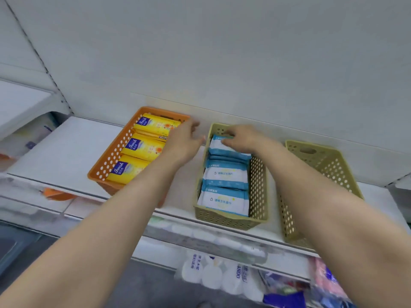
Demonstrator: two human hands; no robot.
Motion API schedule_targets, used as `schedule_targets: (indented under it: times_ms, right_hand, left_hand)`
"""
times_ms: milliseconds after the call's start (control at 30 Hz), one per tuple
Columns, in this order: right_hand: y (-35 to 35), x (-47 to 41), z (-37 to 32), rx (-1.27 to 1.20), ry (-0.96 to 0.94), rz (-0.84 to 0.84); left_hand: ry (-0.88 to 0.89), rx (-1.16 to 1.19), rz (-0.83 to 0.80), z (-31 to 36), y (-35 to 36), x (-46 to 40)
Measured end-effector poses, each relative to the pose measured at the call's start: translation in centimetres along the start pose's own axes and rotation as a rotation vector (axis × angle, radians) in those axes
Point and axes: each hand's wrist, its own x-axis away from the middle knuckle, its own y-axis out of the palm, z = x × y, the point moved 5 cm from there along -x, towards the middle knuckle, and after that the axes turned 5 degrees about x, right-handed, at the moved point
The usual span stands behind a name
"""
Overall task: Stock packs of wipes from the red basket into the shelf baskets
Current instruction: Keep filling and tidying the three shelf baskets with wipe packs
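I am looking at a white shelf point(66, 150) carrying three perforated baskets side by side, each running long-axis front to back: an orange basket point(104, 165) on the left with three yellow packs point(144, 147), an olive basket point(258, 187) in the middle with blue-and-white packs of wipes point(225, 181) overlapping in a row, and a second olive basket point(329, 165) on the right that looks empty, though my forearm hides much of it. The red basket is out of view. My right hand point(242, 138) is the nearer one: its fingers are curled down onto the rearmost pack point(219, 144), right at the middle basket's back wall. My left hand point(184, 141) hangs loosely spread and empty over the gap between the orange and middle baskets. I judge the pack has little room left rearward; the open space lies in the right basket.
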Motion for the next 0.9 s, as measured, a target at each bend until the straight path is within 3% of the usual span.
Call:
schedule_targets:
  times_ms: [233,433,567,700,900]
  right_hand:
    - [-9.1,6.4,-10.6,-0.042,-0.264,0.442]
    - [-6.4,13.1,-25.6,-0.201,-0.419,0.723]
    - [-0.7,15.9,-36.5,-0.268,-0.486,0.716]
    - [4.8,16.1,-46.4,-0.269,-0.573,0.562]
    - [7.3,13.5,-59.1,-0.247,-0.666,0.425]
  left_hand:
    - [0.259,-0.261,0.278,-0.8,-16.4,5.9]
    - [0.3,-0.334,0.456,-8.8,-29.8,15.9]
    - [0.225,-0.371,0.468,-16.4,-36.3,23.0]
    - [0.148,-0.386,0.413,-23.2,-41.1,27.5]
    - [0.02,-0.383,0.483,-30.6,-49.8,30.1]
